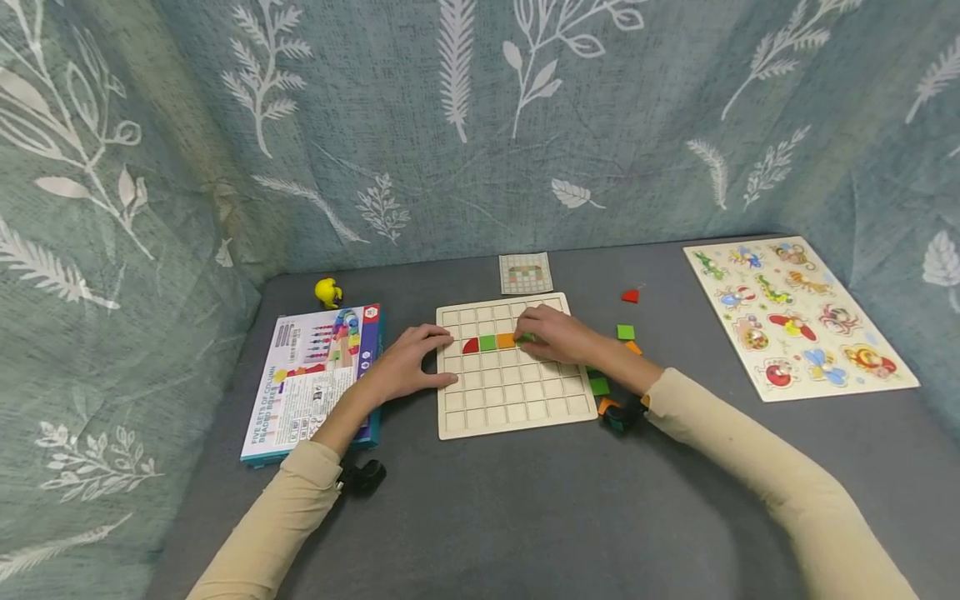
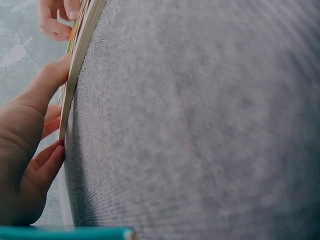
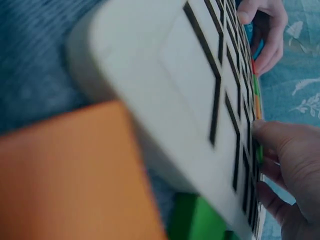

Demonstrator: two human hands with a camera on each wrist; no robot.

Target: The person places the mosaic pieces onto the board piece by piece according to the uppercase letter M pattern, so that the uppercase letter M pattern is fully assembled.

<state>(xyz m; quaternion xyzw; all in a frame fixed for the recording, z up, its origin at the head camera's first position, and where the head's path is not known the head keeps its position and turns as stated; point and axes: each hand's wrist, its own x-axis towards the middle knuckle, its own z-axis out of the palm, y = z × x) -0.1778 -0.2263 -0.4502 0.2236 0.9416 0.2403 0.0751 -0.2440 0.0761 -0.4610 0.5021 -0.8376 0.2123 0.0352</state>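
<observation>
A wooden grid board (image 1: pixel 495 408) lies on the table between the hands. Across one row sit a red quarter-round tile (image 1: pixel 471 346), a green square tile (image 1: pixel 487 342) and an orange square tile (image 1: pixel 506 341). Over the cell to the right of the orange tile, my right hand (image 1: pixel 557 335) pinches another green tile (image 3: pixel 259 152), mostly hidden by the fingers. My left hand (image 1: pixel 408 363) rests at the board's left edge, thumb and fingers spread apart and touching it; the left wrist view shows the thumb (image 2: pixel 52 80) against the edge.
Beyond the board lies a pattern card (image 1: pixel 526 274). Loose tiles, including a red one (image 1: pixel 630 296) and a green one (image 1: pixel 626 332), lie to its right, some under my right forearm. A boxed game (image 1: pixel 300 392), a yellow toy (image 1: pixel 327 292) and an insect puzzle board (image 1: pixel 798 321) flank it.
</observation>
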